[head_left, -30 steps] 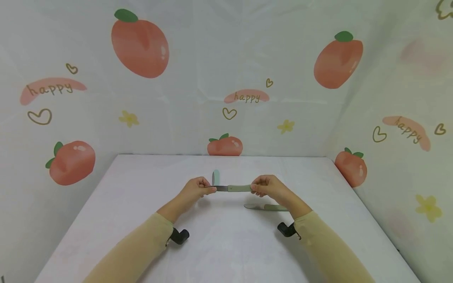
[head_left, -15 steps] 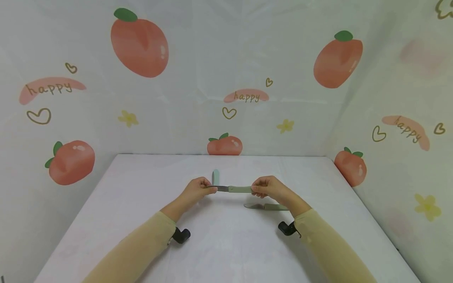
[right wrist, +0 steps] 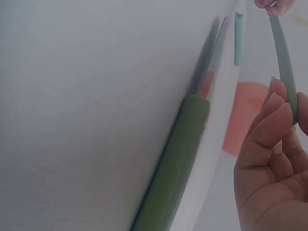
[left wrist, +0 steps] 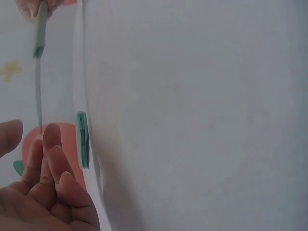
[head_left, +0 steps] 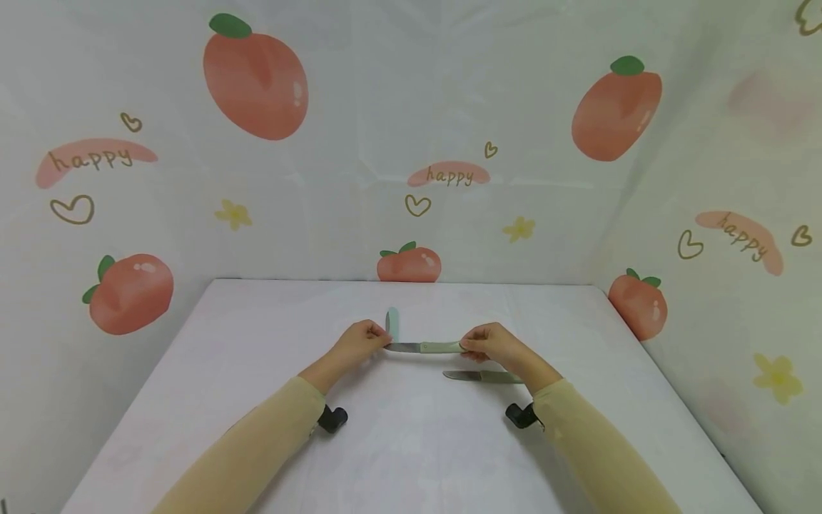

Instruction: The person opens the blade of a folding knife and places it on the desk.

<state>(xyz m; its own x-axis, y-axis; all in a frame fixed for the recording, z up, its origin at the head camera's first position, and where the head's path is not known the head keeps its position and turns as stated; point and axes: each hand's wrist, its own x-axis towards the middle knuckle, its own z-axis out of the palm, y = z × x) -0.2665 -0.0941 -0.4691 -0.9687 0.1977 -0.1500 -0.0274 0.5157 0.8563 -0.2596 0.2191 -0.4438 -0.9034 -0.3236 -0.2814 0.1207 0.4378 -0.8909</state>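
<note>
A folding knife (head_left: 440,348) with a pale green handle is held unfolded and roughly level above the table, blade pointing left. My right hand (head_left: 494,343) pinches the end of its handle between thumb and fingers. At the blade's tip is my left hand (head_left: 354,344); in the left wrist view the thumb (left wrist: 10,137) stands apart from the fingers (left wrist: 52,139), which are at the tip. Below the right hand a second unfolded green knife (head_left: 499,377) lies on the table, partly hidden by the wrist. Behind the blade lies a folded teal knife (head_left: 394,324).
The white table (head_left: 411,450) reaches back to a white curtain (head_left: 359,107) printed with peaches, hearts and "happy". Black wrist cameras (head_left: 332,418) hang under both sleeves.
My left hand has let the blade slip from between thumb and fingers, so more of it shows. The held knife has shifted slightly right and down.
</note>
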